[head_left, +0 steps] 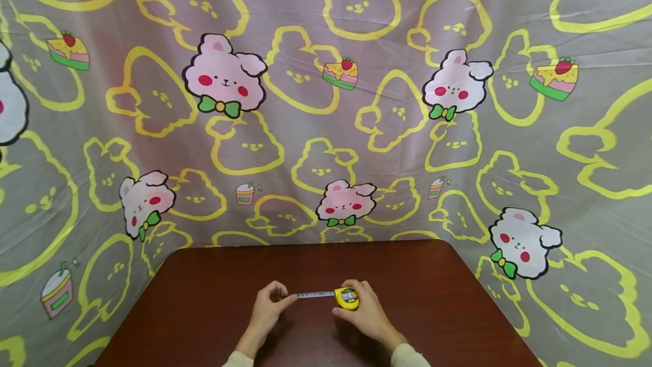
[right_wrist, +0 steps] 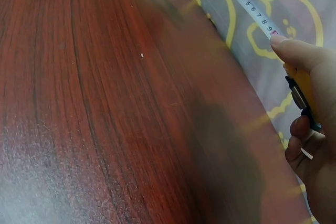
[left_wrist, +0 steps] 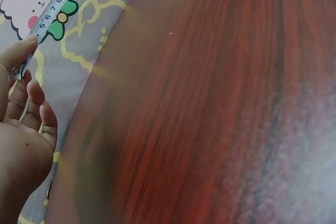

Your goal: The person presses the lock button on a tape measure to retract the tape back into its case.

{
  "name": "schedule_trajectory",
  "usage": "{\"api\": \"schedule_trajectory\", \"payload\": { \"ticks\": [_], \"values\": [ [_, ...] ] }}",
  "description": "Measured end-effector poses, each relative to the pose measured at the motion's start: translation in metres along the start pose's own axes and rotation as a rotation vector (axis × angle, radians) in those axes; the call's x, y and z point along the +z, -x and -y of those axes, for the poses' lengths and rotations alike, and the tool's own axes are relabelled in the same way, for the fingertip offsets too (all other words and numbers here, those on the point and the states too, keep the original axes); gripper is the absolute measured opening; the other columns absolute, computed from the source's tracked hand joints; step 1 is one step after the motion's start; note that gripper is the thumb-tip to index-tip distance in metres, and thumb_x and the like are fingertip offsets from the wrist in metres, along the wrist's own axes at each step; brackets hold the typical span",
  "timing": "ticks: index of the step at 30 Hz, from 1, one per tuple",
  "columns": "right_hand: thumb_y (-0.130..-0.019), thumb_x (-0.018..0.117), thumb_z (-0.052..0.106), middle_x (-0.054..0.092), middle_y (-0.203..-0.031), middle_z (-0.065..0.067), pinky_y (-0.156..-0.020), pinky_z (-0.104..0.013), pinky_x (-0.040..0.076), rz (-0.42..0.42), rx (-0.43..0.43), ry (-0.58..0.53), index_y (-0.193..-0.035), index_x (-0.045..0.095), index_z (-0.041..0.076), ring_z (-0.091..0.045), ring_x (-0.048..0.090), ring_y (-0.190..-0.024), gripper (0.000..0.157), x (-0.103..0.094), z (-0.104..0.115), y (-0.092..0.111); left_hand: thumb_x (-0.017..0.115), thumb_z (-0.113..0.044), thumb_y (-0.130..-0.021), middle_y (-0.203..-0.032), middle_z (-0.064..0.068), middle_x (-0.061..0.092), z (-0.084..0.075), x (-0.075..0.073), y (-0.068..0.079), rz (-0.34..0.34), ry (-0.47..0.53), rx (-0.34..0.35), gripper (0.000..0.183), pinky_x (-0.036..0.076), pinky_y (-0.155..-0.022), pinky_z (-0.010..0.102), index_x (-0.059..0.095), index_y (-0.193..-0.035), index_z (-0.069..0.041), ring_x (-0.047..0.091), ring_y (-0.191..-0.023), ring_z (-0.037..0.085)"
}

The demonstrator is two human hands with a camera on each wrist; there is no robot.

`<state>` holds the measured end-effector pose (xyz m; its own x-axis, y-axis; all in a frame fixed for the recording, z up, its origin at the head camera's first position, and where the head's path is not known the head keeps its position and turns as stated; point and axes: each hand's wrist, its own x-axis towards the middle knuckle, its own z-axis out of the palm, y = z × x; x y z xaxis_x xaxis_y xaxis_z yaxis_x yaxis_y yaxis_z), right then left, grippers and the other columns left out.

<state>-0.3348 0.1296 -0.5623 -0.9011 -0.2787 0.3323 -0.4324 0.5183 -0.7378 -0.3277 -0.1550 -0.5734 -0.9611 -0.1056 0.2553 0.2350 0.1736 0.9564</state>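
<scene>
A yellow tape measure (head_left: 347,298) sits in my right hand (head_left: 368,311), its case gripped between thumb and fingers. From the case a short stretch of white blade (head_left: 317,295) runs left to my left hand (head_left: 269,308), whose thumb and index finger pinch its end. In the left wrist view, the blade (left_wrist: 48,16) shows black numbers and a metal end hook below the thumb; the other fingers curl loosely beneath. The right wrist view shows the right thumb (right_wrist: 296,53) at the blade near the case, with the fingers partly hidden behind it. Both hands are above the table.
A dark red-brown wooden table (head_left: 229,276) with rounded far corners lies under the hands. Around it hangs a grey curtain (head_left: 300,129) printed with yellow outlines and white bunny faces, close to the table's far and side edges. A tiny white speck (right_wrist: 142,55) lies on the wood.
</scene>
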Motion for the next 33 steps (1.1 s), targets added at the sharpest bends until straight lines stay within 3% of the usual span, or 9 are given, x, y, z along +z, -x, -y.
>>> {"api": "schedule_trajectory", "payload": {
  "ticks": [12,19,33],
  "values": [
    [-0.079,0.091,0.035,0.050,-0.104,-0.002,-0.072,-0.030,0.048,-0.006,-0.018,0.020,-0.122,0.062,0.023,-0.018,0.051,-0.089,0.053,0.006,0.004,-0.001,0.090,-0.015,-0.081,-0.081,0.002,0.059,-0.001,0.010,0.002,0.012,0.009,0.013,0.030,0.045,-0.069,0.028,0.062,-0.088,-0.005,0.055,-0.076,0.016],
    [-0.079,0.091,0.038,0.049,-0.103,-0.001,-0.073,-0.030,0.047,-0.006,-0.032,0.020,-0.123,0.063,0.018,-0.018,0.051,-0.089,0.056,0.014,0.007,-0.001,0.087,-0.013,-0.084,-0.081,-0.001,0.059,0.000,0.023,0.006,0.018,0.024,0.065,0.026,0.044,-0.067,0.027,0.063,-0.087,-0.004,0.055,-0.075,0.013],
    [-0.080,0.091,0.035,0.049,-0.104,-0.001,-0.073,-0.031,0.047,-0.012,-0.022,0.010,-0.124,0.062,0.015,-0.017,0.051,-0.088,0.056,0.032,0.010,0.002,0.082,-0.015,-0.089,-0.091,0.003,0.062,-0.004,0.050,0.008,0.116,0.039,-0.020,0.020,0.047,-0.069,0.029,0.066,-0.095,-0.004,0.058,-0.083,0.019]
  ]
}}
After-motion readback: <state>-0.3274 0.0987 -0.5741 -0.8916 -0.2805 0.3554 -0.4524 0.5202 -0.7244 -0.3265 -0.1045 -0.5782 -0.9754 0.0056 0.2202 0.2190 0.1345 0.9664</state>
